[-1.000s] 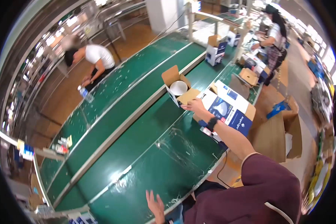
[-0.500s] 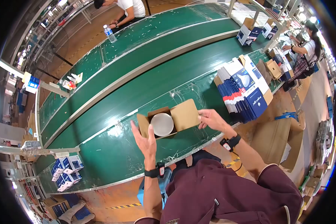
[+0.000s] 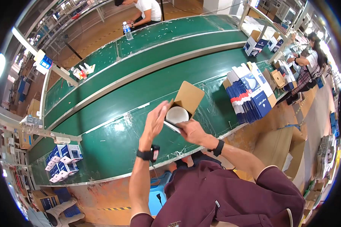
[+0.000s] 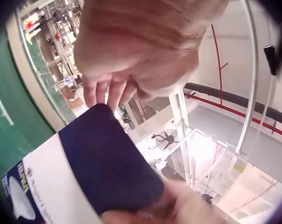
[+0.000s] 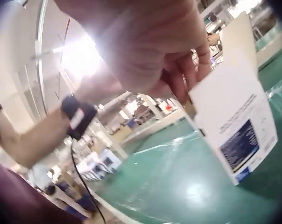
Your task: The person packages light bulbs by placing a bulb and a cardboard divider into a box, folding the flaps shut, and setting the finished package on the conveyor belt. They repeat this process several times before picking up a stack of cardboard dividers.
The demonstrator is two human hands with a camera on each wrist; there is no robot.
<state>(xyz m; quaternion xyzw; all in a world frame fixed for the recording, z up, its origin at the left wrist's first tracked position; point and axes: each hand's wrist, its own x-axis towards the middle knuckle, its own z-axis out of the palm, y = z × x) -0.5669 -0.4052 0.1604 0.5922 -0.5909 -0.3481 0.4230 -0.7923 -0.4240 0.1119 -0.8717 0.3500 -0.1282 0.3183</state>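
Observation:
An upright light-bulb carton (image 3: pixel 188 99) stands on the green belt with its top flaps raised. Inside it shows the round white face of a bulb (image 3: pixel 177 114). My left hand (image 3: pixel 155 120) lies along the carton's left side, fingers straight and pointing away from me. In the left wrist view, those fingers pass behind a dark blue flap (image 4: pixel 110 154). My right hand (image 3: pixel 194 132) pinches the near flap at its right corner. The right wrist view shows my right fingers (image 5: pixel 180 77) at the top edge of the carton's white printed side (image 5: pixel 239 112).
A stack of flattened cartons (image 3: pixel 250 94) stands to the right on the bench. Several closed boxes (image 3: pixel 64 159) sit at the left end. Two open cartons (image 3: pixel 255 44) stand farther along the belt. A metal rail (image 3: pixel 151 68) runs behind. Across the belt sits a person (image 3: pixel 149 9).
The carton came from the far right of the belt to in front of me. My left hand moved to its side; my right hand shifted from the long flap to the near one.

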